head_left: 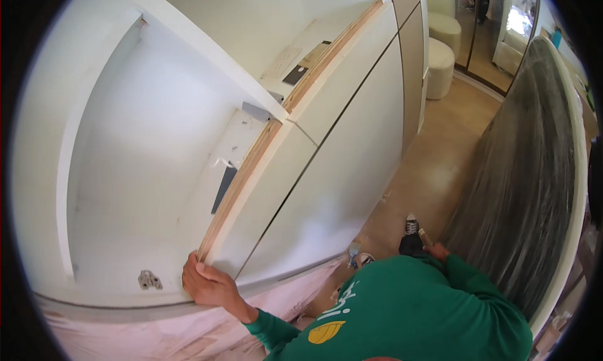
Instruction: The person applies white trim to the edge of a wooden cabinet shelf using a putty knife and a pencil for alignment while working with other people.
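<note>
My left hand is closed around the near corner of a white drawer front, thumb over its bare wood top edge. This front belongs to a white cabinet with tall open compartments. Down by my right side, my right hand grips a short, pale stick-like tool; its kind is too small to make out. A metal hinge plate is fixed inside the cabinet near my left hand. Dark rectangular pieces lie behind the front's top edge.
A large dark panel with a pale rim stands upright at my right, wrapped in clear film. Round cream stools and mirrored doors stand at the far end. Pinkish sheeting hangs below the cabinet. Between cabinet and panel runs tan floor.
</note>
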A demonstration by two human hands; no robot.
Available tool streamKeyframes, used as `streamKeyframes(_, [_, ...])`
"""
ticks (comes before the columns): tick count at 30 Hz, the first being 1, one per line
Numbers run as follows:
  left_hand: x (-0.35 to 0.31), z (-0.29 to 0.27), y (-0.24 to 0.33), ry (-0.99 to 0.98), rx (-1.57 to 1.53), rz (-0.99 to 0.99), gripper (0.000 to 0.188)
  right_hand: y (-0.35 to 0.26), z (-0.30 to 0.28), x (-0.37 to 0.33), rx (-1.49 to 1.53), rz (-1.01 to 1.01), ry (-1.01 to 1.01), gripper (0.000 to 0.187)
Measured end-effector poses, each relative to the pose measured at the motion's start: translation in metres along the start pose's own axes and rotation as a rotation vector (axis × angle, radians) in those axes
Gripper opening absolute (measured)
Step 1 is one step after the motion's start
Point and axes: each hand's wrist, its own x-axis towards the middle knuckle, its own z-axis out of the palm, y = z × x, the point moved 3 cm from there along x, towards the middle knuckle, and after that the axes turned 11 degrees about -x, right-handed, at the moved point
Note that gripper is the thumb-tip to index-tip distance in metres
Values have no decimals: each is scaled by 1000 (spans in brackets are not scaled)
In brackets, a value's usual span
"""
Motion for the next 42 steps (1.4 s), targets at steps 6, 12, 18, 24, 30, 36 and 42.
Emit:
streamKeyframes(6, [0, -4, -2, 37, 5, 6, 40, 39, 22, 41, 3, -89, 36, 56])
streamKeyframes(12, [11, 10, 7, 44, -55, 45, 40, 109, 46, 122, -669, -606, 134, 52])
streamKeyframes(18, [-5, -11, -5, 27, -26, 35, 40, 61, -6, 48, -423, -57, -11, 55])
streamKeyframes(24, [9, 2, 11, -14, -118, 19, 36, 63, -16, 54, -264, -169, 120, 71])
streamKeyframes(30, [44, -49, 19, -225, -524, -274, 44, -190, -81, -48, -76, -635, 457, 54])
streamKeyframes(36, [94, -103, 61, -189, -516, 217, 56, -492, -107, -329, -506, -1535, 666, 42])
streamKeyframes(42, [124, -105, 64, -434, -189, 328, 54, -649, 1, -427, -569, -2065, 737, 32])
